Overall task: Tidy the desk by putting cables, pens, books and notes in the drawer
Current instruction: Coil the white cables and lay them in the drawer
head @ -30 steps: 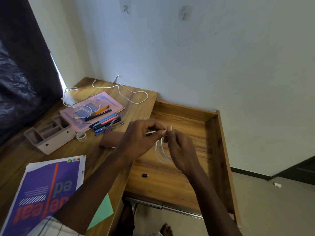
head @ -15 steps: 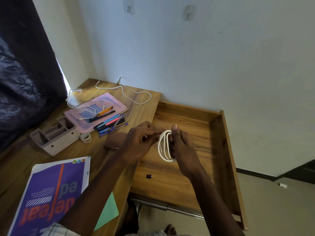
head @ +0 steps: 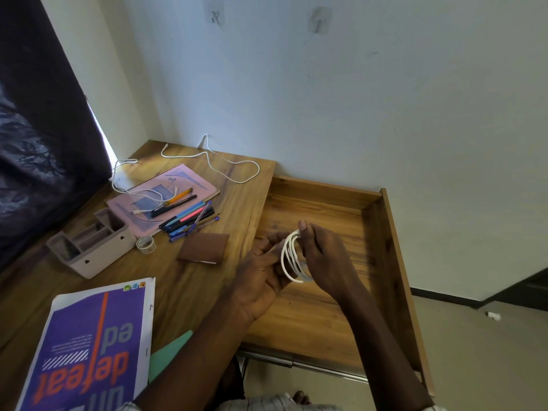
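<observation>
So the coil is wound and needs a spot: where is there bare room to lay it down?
The drawer floor looks bare: the widest patch lies behind the hands, toward its back wall. On the desk, a strip runs between the wallet and the drawer edge. It is crowded around the pens, pink book and organiser.

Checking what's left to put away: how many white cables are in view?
3. One coiled cable held between both hands over the drawer; one loose cable near the wall; one tangled cable across the pink book.
</observation>
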